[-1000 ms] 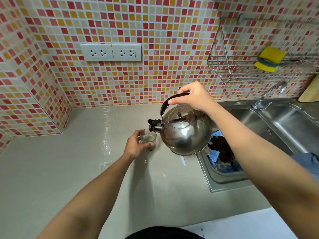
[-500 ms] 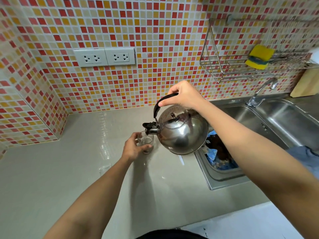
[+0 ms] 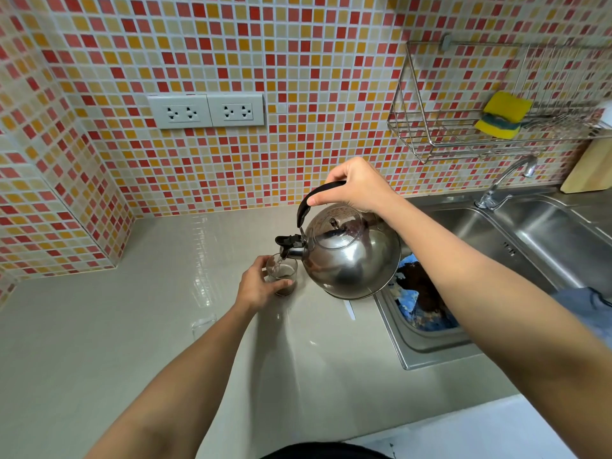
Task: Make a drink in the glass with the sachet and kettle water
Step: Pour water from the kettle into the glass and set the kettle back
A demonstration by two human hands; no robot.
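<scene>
A small clear glass (image 3: 284, 274) stands on the grey counter (image 3: 99, 342) with dark powder or liquid at its bottom. My left hand (image 3: 256, 286) is wrapped around its left side. My right hand (image 3: 359, 185) grips the black handle of a shiny steel kettle (image 3: 351, 256), which is tilted to the left. Its black-capped spout hangs just over the glass rim, and a thin stream of water runs from it into the glass. A small white strip (image 3: 349, 309), maybe torn from the sachet, lies on the counter below the kettle.
A steel double sink (image 3: 530, 246) with a tap (image 3: 506, 180) lies to the right; blue and brown stuff (image 3: 420, 293) sits in its near basin. A wire rack (image 3: 430, 127) on the tiled wall holds a yellow sponge (image 3: 503, 114). Two wall sockets (image 3: 205, 111) sit above the counter.
The kettle has tipped further to the left and its spout has dropped to the glass rim. Water now runs into the glass. My left hand has stayed on the glass.
</scene>
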